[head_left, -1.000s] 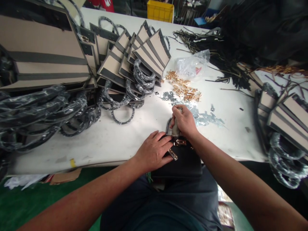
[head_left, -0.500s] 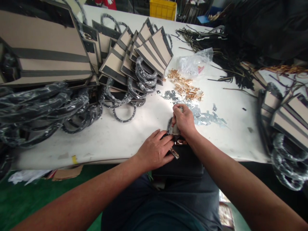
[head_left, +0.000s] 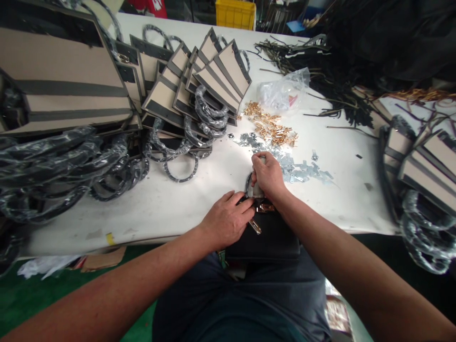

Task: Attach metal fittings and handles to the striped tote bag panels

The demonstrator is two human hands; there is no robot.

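Note:
My right hand [head_left: 268, 173] is closed in a fist around a flat grey block-like tool [head_left: 257, 191], upright over a black leather-look bag piece [head_left: 265, 240]. The tool's lower end meets the upper edge of that piece. Beside it my left hand [head_left: 228, 219] lies with fingers stretched out over the same edge, next to the tool. Gold-coloured metal fittings [head_left: 255, 226] show by my left fingertips, and another gold fitting [head_left: 265, 208] lies below the tool. A dark handle loop [head_left: 248, 182] curves up behind, partly hidden by my hands.
Flat silver metal plates [head_left: 299, 171] and gold hardware pieces [head_left: 272, 128] are scattered ahead on the white table [head_left: 199, 199]. Bag panels [head_left: 199, 76] with plastic-wrapped handles [head_left: 178, 173] crowd the left; more panels [head_left: 427, 166] stand right. A clear plastic bag [head_left: 285, 90] lies behind.
The view has shifted slightly. Both hands keep nearly the same pose on the black bag piece, with the grey tool still in my right hand.

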